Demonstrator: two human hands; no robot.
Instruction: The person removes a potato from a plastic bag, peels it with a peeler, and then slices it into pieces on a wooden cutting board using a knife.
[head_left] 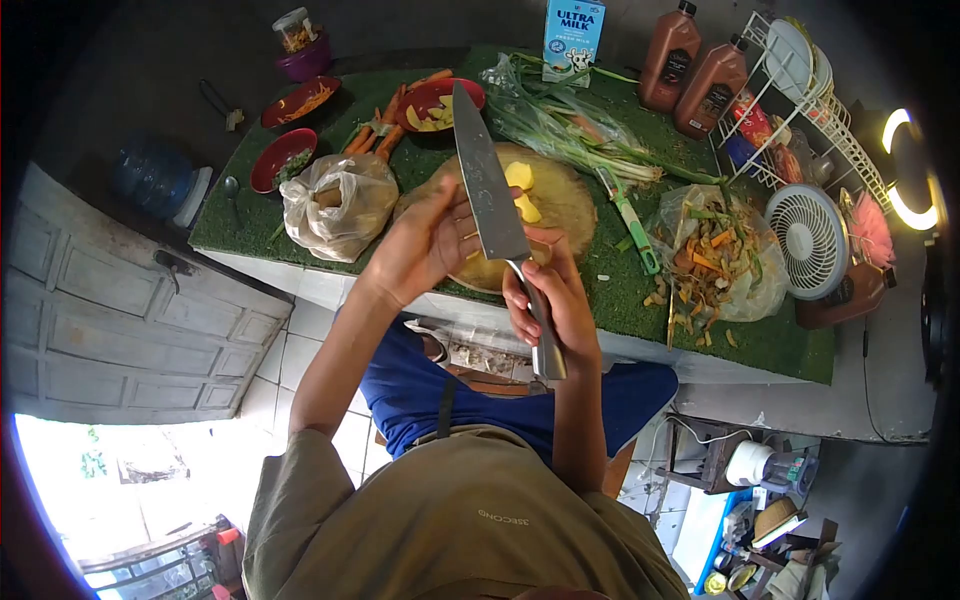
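A large kitchen knife (487,180) points up and away over the round wooden cutting board (572,205). Its grey handle is gripped by my right hand (562,305), fingers wrapped around it near the blade's heel. My left hand (425,240) lies open beside the blade, palm turned up and thumb raised. The blade hides part of its fingers. On the board behind the knife are pale yellow peeled pieces (525,190). A green-handled peeler or small knife (630,222) lies at the board's right.
Left of the board sits a tied plastic bag (340,205), with red bowls (283,160) and carrots (375,125) behind. Spring onions (590,140) lie at the back. Peelings (710,250) heap on plastic at right, near a white fan (805,240) and a dish rack (800,90).
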